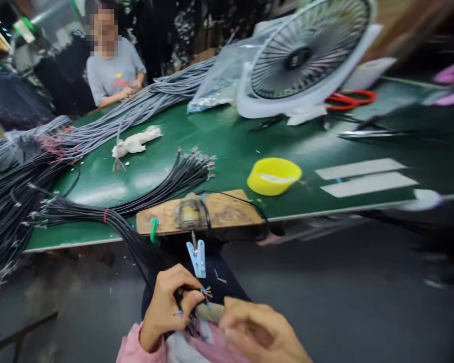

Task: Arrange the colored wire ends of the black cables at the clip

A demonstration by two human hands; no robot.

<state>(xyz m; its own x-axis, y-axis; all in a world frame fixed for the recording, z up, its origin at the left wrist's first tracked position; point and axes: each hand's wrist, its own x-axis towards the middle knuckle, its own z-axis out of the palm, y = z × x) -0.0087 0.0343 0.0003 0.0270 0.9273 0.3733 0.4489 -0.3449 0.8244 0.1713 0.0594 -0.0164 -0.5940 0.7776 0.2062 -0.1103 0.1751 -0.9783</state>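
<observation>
Low in the head view, over my lap, my left hand point(174, 302) is closed around a black cable point(182, 292) with thin coloured wires fanning out of its end point(206, 291). More frayed cable ends point(194, 326) hang below that hand. My right hand point(265, 327), blurred, is just to the right with its fingers curled in. A greyish-beige piece point(211, 311) reaches from its fingertips to the wires; I cannot tell if it is a finger cover or something held. Above both hands, a light blue clothespin point(197, 258) hangs at the table edge.
A wooden board point(234, 206) with a small motor-like block point(190, 213) lies on the green table's front edge. Black cable bundles point(136, 204) are left of it. Behind stand a yellow ring-shaped dish point(274, 176), a fan point(302, 58) and red-handled scissors point(351, 100). A person point(113, 70) sits across.
</observation>
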